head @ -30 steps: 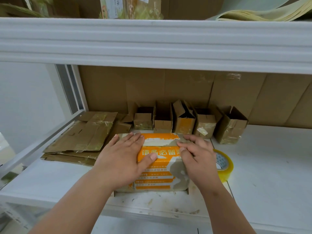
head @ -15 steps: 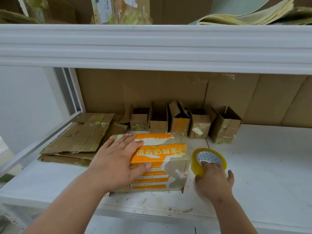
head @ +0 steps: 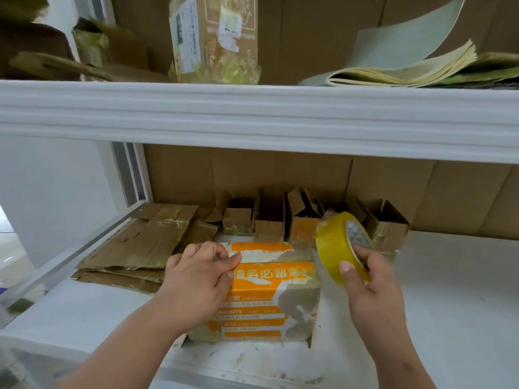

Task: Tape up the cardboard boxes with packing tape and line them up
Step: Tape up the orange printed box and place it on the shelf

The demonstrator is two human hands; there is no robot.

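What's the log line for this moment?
left hand: rests on orange box | right hand: holds tape roll above shelf | taping: not started

The left hand covers the near left part of the orange box, hiding its print there. The tape roll blocks one of the small open boxes in the back row, and its loose end cannot be made out. Both forearms run off the bottom edge
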